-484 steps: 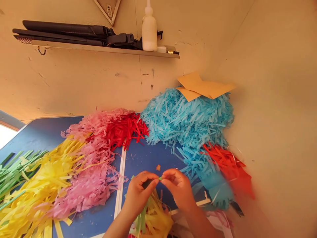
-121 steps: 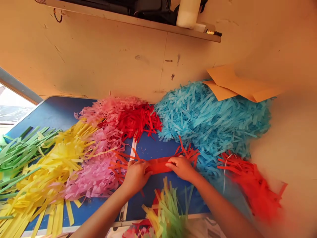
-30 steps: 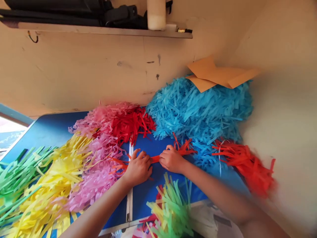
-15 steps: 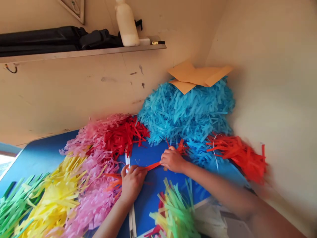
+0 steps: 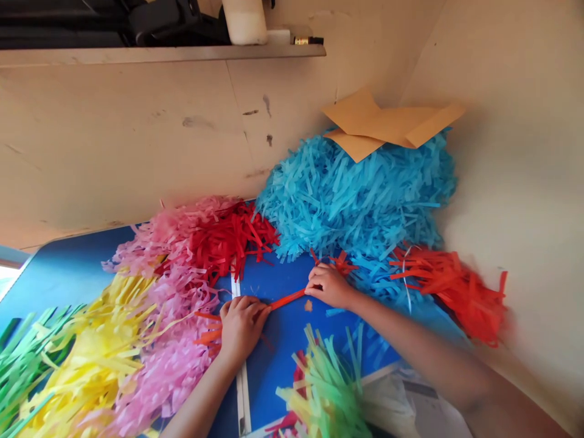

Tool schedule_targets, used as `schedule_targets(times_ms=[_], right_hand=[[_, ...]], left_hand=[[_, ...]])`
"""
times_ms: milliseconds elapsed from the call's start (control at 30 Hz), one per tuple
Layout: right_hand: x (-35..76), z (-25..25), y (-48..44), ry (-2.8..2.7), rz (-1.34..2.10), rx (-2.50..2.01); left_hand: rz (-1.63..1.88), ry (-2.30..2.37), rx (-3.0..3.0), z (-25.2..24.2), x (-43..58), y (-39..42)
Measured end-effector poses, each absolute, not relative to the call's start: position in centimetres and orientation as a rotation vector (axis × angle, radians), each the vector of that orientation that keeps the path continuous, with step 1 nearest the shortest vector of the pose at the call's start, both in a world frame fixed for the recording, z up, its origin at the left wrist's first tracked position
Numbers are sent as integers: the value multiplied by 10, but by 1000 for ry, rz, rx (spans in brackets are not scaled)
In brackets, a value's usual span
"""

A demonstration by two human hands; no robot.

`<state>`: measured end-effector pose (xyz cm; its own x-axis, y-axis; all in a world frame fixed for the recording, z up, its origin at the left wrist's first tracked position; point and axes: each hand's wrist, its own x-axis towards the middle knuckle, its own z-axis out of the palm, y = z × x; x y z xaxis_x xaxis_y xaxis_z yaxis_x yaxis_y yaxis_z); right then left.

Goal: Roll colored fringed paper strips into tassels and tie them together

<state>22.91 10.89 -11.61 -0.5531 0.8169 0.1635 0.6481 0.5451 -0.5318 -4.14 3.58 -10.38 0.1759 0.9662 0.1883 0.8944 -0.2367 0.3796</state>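
Note:
An orange-red paper strip [image 5: 288, 298] is stretched taut between my two hands above the blue table. My left hand [image 5: 241, 322] pinches its near-left end, and loose orange fringe [image 5: 210, 333] sticks out on that hand's left side. The other end is pinched by my right hand [image 5: 329, 285], with more orange fringe [image 5: 343, 264] just behind it. A small tan scrap [image 5: 308, 305] lies on the table below my right hand. Around them lie a red tassel bunch [image 5: 228, 240], pink fringe [image 5: 171, 359] and a pale green and yellow tassel [image 5: 328, 383].
A big light-blue fringe pile [image 5: 356, 201] stands at the back, with tan paper [image 5: 392, 125] on top. Orange-red tassels [image 5: 460, 292] lie right; yellow [image 5: 95, 353] and green fringe [image 5: 27, 359] lie left. A shelf [image 5: 182, 53] holding a white bottle [image 5: 245, 21] crosses the wall above.
The view has tilted down and shifted slightly. Both hands still hold the strip, and the tan scrap below my right hand now shows more clearly.

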Motion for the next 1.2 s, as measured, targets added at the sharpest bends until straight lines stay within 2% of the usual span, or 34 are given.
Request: schedule_targets(times_ms=[300,467,667,867,1200], right_hand=[[216,-105,115,-2407,629,-1454],[207,-90,114,-2447,536,-1573],[202,-68,105,-2701,334,-1253],[189,-82,101,-2834,61,-733],[183,-87,103,-2738,58,-873]], left_hand=[[356,1837,2246,-92,-36,50],[286,1778,2336,-79,-32,54],[271,1473,2793,-78,-27,50],[310,1452,2804,-76,-22,51],[484,1613,2735,-83,-3,49]])
